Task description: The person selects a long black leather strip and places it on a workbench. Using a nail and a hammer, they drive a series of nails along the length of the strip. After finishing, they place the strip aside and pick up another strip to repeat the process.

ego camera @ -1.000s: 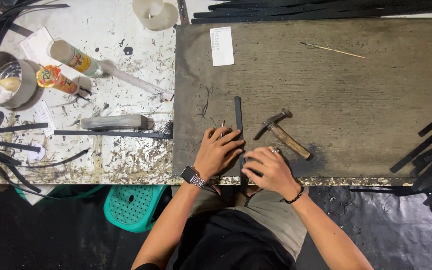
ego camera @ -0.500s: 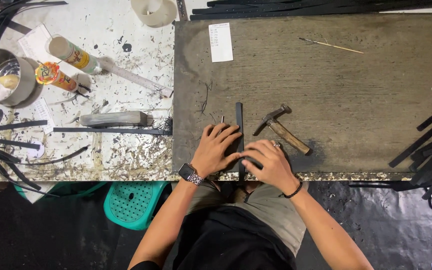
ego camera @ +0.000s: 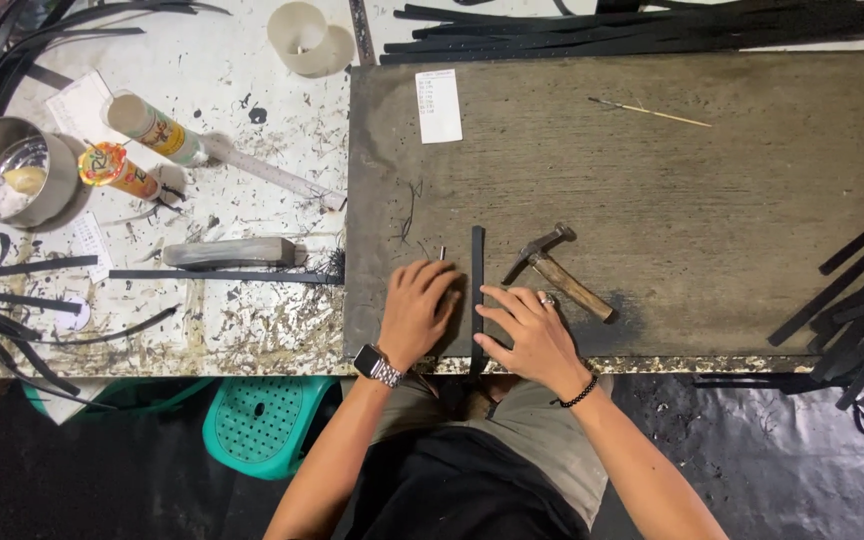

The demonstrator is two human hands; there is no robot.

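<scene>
Hands (ego camera: 419, 310) (ego camera: 530, 330) flanking flat black strip (ego camera: 477, 270), scarred wooden board (ego camera: 712, 200), wood-handled hammer (ego camera: 562, 275)

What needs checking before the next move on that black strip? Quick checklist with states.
1. Black strip lies flat and straight on the wooden board: ok.
2. Left hand pressing beside the strip: ok.
3. Right hand touching the strip's lower part: ok.
4. Hammer beside the right hand, unheld: ok.
5. Small pin near the left hand's fingers: cannot tell what it is.
</scene>
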